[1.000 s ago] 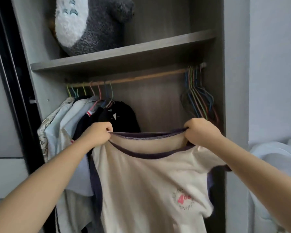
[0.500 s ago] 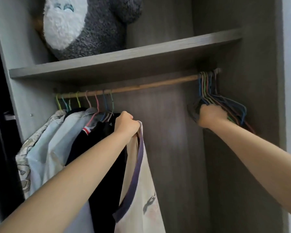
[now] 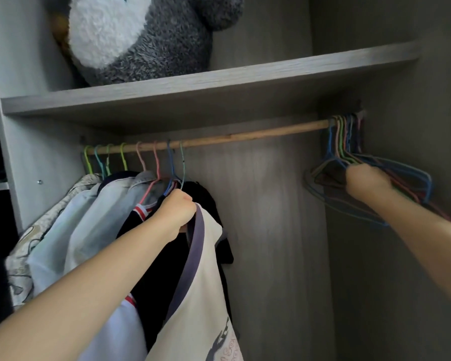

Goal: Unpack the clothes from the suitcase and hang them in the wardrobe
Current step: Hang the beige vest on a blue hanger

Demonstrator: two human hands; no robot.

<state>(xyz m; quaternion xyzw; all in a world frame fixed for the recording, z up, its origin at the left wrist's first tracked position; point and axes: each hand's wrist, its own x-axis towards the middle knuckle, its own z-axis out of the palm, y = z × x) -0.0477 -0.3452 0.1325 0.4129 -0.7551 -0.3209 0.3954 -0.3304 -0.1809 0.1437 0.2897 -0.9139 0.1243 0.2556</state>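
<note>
A cream T-shirt with a purple collar hangs from my left hand, which grips it at the neckline in front of the hung clothes. My right hand is closed on the bunch of empty coloured wire hangers at the right end of the wooden rail. Several garments hang on coloured hangers at the rail's left end. The suitcase is out of view.
A grey shelf sits just above the rail and carries a large grey and white plush toy. The wardrobe's right wall is close behind the empty hangers. Bare rail runs between the two groups of hangers.
My right hand let go of the T-shirt collar and reached to the empty hangers on the right. The shirt now dangles from my left hand alone, and the view has moved closer.
</note>
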